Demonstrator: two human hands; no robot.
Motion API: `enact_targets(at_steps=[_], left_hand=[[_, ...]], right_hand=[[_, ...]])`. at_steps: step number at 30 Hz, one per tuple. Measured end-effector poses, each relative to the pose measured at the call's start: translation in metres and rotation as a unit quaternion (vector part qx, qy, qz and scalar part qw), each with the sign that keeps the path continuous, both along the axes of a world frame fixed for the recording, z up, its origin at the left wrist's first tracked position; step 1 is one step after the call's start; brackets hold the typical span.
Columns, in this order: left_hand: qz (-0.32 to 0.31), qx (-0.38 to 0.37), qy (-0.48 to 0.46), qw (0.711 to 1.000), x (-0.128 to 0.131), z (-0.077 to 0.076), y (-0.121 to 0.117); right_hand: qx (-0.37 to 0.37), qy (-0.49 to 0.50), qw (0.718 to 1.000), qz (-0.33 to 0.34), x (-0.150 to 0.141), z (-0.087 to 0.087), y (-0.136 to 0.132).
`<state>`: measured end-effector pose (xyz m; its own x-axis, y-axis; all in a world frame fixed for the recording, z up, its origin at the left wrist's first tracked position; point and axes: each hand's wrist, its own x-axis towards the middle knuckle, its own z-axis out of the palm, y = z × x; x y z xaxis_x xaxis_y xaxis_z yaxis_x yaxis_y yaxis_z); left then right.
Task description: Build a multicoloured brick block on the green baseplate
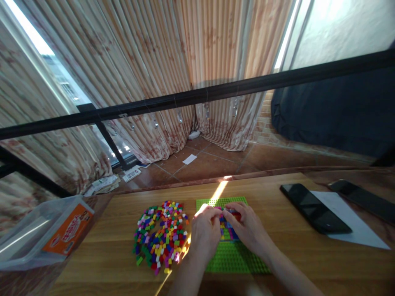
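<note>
Both hands are over a green studded baseplate (236, 261) on the wooden table. Small coloured bricks (227, 233), blue, yellow, red and purple among them, sit on the plate between and under the fingers. My left hand (206, 230) has its thumb and fingers pinched together at the upper part of the brick patch. My right hand (248, 226) is curled there too, its thumb close to the left fingertips. Whatever the fingertips hold is too small and covered to make out. To the left spreads a loose pile of small coloured bricks (166, 234).
A clear plastic box (33, 242) with an orange label stands at the left. On the right, a black phone (314, 209) lies partly on white paper (367, 234), with another dark phone (364, 199) beyond. A black rail (197, 95) crosses in front of the curtains (148, 53).
</note>
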<state>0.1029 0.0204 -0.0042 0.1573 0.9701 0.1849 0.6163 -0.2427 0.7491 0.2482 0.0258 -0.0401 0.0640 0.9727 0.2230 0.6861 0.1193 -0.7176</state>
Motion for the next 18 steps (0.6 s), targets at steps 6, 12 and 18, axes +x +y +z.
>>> enact_targets(at_steps=[6,12,18], left_hand=[[-0.004,0.018,-0.012,1.0,-0.001,-0.0044,0.0005],[0.013,0.024,-0.022,0.999,0.0006,-0.0073,0.0005],[0.019,0.026,-0.039,0.999,0.0015,-0.0102,0.0008]], right_hand=[[-0.001,0.009,1.0,0.008,0.0005,-0.0003,0.0004],[0.012,0.016,1.0,0.007,0.0004,-0.0009,0.0003],[0.016,0.019,1.0,0.01,0.0007,-0.0002,0.0002]])
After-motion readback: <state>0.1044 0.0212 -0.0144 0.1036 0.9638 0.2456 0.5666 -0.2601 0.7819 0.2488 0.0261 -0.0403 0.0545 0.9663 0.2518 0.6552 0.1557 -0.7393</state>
